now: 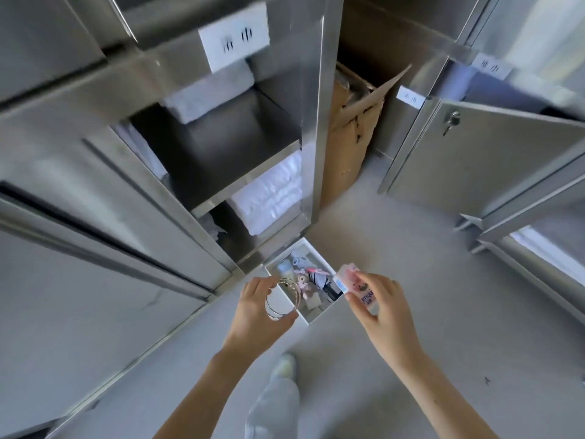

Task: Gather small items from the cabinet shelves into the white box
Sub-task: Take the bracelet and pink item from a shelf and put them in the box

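The white box (319, 254) sits on the grey floor at the foot of the open steel cabinet (221, 166). Inside it lie several small items, among them a little plush doll (304, 282) and a small bottle (284, 266). My left hand (258, 315) hovers over the box's left side, holding thin metal bangles (282, 298). My right hand (384, 315) is at the box's right edge, pinching a small pink and white packet (354, 280).
Folded white towels (269, 193) fill the cabinet's lower shelves, and more lie on the upper shelf (205, 93). A cardboard box (353, 125) stands right of the cabinet. An open steel door (481, 153) juts out at right. My foot (283, 365) is below the box.
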A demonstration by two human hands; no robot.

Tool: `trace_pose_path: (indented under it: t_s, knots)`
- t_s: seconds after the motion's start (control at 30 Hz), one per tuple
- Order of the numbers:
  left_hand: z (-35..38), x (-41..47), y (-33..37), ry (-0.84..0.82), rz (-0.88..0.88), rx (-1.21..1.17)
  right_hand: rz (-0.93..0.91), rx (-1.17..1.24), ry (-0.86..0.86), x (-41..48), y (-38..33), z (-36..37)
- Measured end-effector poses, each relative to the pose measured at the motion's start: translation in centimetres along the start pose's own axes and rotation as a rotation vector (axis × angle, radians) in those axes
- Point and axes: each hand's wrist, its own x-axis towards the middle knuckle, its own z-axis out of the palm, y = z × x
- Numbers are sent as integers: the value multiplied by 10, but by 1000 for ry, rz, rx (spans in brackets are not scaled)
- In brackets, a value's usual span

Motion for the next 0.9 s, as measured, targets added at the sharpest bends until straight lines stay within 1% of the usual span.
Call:
trace_pose_path:
  t_s: [0.17,0.3,0.47,0.53,0.7,0.8,0.9]
  knots:
    - [91,36,-93,-25,24,-16,66,10,26,3,87,104]
    - [162,63,-163,-40,68,-5,80,13,59,2,156,179]
    - [258,92,-247,21,245,-4,86,-13,42,1,250,276]
    - [290,98,-277,5,262,2,81,-23,31,0,282,308]
    - [360,108,-339,-93,241,11,68,-32,-2,1,338,360]
    - [384,106,-351,-126,255,40,57,-35,-35,0,358,374]
    - [399,101,-359,-179,273,133,71,-13,-6,-3,371,376]
